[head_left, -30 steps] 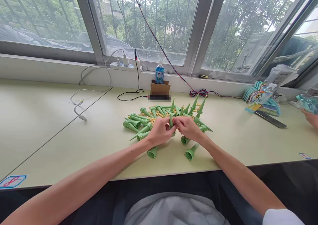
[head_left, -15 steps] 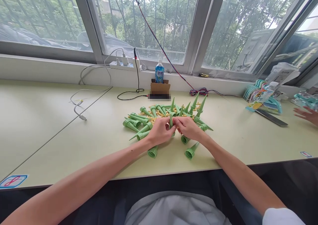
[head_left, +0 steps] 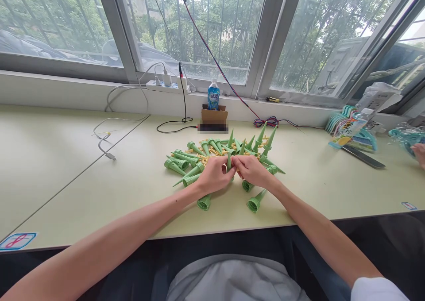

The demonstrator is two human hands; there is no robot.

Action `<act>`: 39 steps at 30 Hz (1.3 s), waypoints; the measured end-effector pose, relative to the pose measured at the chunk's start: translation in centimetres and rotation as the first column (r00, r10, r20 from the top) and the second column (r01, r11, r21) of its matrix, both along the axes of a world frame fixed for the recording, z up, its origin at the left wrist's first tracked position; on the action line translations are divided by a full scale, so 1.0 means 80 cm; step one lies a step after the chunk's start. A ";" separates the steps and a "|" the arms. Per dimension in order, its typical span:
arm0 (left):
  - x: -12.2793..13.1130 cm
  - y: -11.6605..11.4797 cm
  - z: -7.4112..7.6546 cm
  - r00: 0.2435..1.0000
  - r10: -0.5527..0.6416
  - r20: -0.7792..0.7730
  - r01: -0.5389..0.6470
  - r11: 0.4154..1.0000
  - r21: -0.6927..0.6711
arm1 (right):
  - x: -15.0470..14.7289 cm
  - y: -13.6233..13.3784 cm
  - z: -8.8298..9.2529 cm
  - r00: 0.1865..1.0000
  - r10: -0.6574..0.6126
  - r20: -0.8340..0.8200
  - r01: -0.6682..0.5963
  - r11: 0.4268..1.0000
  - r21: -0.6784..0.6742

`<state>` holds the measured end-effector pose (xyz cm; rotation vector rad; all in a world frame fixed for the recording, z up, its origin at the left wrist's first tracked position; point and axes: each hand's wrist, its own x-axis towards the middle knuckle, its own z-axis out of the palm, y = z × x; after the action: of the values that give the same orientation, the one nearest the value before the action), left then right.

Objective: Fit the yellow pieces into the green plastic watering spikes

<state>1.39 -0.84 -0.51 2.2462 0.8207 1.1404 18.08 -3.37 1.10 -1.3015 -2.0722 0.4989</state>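
My left hand (head_left: 214, 175) is closed round a green plastic watering spike (head_left: 229, 162), whose pointed tip stands upward between the fingers. Pressed against the spike from the right is my right hand (head_left: 251, 170), its thumb and fingers pinched together; whatever they grip is hidden. Behind both hands lies a heap of similar green spikes (head_left: 191, 160), some standing on their caps and others on their sides. Small yellow plastic pieces (head_left: 202, 149) are scattered among them. Closer to the table edge, two loose spikes show their threaded open ends, one left (head_left: 203, 202) and one right (head_left: 254, 204).
A blue bottle (head_left: 213, 96) stands behind a small cardboard box (head_left: 214, 115). Cables (head_left: 105, 144) and a power strip (head_left: 162, 86) are at the left. Rightward are a dark flat bar (head_left: 362, 157), a clear bottle (head_left: 352, 127) and another person's hand (head_left: 419, 154).
My hands and the spike stay almost still. At the far right, the other person's hand has drawn back toward the picture's edge.
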 end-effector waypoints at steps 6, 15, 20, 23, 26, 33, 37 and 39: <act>-0.001 0.001 -0.001 1.000 0.008 -0.024 -0.008 1.000 0.030 | 0.001 0.001 -0.001 1.000 0.013 0.003 -0.013 1.000 0.007; -0.001 0.001 -0.001 0.999 0.009 -0.046 -0.008 0.999 0.039 | 0.001 0.002 -0.002 1.000 0.010 0.016 -0.010 1.000 0.013; -0.001 0.001 -0.001 0.998 0.017 -0.061 -0.014 0.999 0.051 | 0.002 0.002 -0.002 1.000 0.004 0.028 -0.004 1.000 0.002; -0.001 0.001 0.000 0.997 0.010 -0.078 -0.006 0.999 0.053 | 0.003 0.001 -0.001 0.999 0.012 0.039 -0.011 1.000 -0.012; -0.001 0.000 0.001 0.994 -0.008 -0.106 0.012 0.999 0.045 | 0.003 0.000 0.000 0.998 0.027 0.053 -0.025 0.999 -0.043; -0.002 -0.001 0.002 0.993 -0.025 -0.118 0.029 0.999 0.035 | 0.003 0.000 -0.001 0.999 0.033 0.044 -0.031 0.998 -0.046; -0.001 0.000 0.002 0.996 -0.018 -0.085 0.024 0.998 0.063 | 0.001 0.001 -0.001 1.000 0.016 -0.010 -0.016 1.000 -0.015; 0.000 0.001 0.003 0.998 -0.002 -0.065 0.007 0.997 0.076 | 0.000 0.001 0.000 0.999 0.003 -0.043 -0.003 1.000 -0.006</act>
<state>1.38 -0.78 -0.29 2.3578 0.8098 1.1195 18.06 -3.32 1.06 -1.2802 -2.0388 0.5306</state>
